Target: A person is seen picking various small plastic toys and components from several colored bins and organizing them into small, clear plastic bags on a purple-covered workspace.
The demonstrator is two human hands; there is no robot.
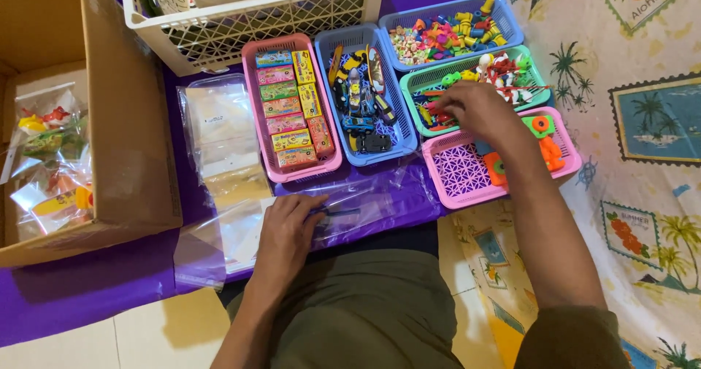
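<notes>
With the left hand [286,230] pressed flat on the clear plastic bag [350,207], the right hand [478,109], grip unclear, should pinch one small toy from the green basket [427,79].

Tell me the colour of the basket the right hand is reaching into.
Green: the basket under the right hand, seen in the head view.
</notes>
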